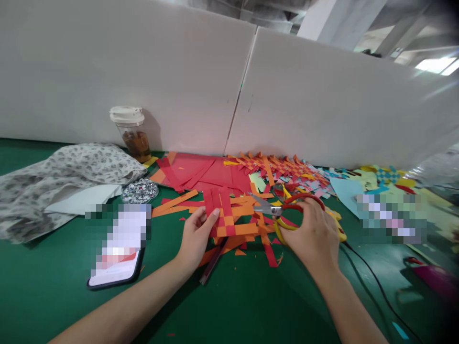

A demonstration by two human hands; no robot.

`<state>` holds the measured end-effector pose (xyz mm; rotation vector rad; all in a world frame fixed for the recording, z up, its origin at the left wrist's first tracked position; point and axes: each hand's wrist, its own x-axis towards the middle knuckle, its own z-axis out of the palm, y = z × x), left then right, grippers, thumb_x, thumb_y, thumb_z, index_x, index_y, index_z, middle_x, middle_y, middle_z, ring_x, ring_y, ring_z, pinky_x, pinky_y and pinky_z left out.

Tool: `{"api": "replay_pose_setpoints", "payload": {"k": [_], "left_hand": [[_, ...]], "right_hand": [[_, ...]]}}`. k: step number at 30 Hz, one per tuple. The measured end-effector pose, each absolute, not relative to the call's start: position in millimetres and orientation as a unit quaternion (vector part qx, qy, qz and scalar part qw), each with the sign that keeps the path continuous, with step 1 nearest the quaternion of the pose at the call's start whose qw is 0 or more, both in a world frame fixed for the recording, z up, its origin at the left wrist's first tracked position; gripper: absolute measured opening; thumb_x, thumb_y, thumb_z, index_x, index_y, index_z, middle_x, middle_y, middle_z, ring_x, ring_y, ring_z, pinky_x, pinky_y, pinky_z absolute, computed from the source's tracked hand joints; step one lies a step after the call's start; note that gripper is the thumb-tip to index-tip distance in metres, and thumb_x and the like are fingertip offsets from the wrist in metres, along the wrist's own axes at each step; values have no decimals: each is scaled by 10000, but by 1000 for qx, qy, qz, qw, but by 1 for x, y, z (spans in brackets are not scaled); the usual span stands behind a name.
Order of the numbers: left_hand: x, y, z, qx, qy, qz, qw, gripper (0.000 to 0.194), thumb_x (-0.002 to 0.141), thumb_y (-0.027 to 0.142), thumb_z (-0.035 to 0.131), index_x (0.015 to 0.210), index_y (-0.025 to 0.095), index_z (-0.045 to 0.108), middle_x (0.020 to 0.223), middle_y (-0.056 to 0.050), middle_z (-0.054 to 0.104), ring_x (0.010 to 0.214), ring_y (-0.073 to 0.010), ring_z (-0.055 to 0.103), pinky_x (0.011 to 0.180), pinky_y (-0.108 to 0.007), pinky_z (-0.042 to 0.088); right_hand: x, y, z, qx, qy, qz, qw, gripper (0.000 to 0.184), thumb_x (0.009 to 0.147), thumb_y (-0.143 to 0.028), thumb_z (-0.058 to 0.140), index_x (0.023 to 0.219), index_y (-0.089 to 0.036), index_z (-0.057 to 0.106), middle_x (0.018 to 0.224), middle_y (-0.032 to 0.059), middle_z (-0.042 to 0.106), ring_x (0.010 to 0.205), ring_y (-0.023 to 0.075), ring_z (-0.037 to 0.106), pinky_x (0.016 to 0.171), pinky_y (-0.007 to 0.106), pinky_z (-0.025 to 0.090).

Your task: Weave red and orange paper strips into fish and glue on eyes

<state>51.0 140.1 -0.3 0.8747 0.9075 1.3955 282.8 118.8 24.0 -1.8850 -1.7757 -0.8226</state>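
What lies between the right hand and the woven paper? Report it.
The scissors, held in the right hand, with paper strips beneath; head view.

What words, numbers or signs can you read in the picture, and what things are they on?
There are none I can read.
Phone: its screen is blurred into squares, too blurred to read.
Bright thing on the right: blurred too.
Wall: small marks, no readable word.
Cup, scissors, woven paper: no writing I can make out.
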Motion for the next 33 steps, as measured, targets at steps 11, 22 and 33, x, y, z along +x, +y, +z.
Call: {"api": "replay_pose_setpoints", "payload": {"k": [11, 22, 33], "left_hand": [[51, 137, 2, 427, 385, 577, 580, 275, 746, 318, 641, 556, 175, 501, 517, 62, 410, 484, -72, 382, 476, -185, 340], [50, 131, 3, 676, 303, 448, 500, 89, 730, 287, 658, 719, 210, 703, 1367, -68, 423, 1231, -258, 382, 1009, -390, 290], [50, 133, -7, 635, 389, 464, 479, 228, 774, 381, 586, 708, 177, 664, 732, -20, 667, 721, -177, 595, 690, -284, 453]], "right_hand": [[284, 118, 25, -722, -596, -246, 253, 478, 641, -393, 589, 1047, -175, 461, 1057, 133, 548, 908, 293, 533, 779, 396, 392], [274, 114, 19, -632, -710, -236, 203, 461, 689, -424, 560, 1060, -155, 509, 1156, 149, 527, 991, 308, 526, 817, 412, 396], [277, 118, 24, -673, -614, -215, 352, 410, 677, -442, 612, 989, -192, 521, 956, 99, 576, 773, 236, 564, 697, 361, 438]]}}
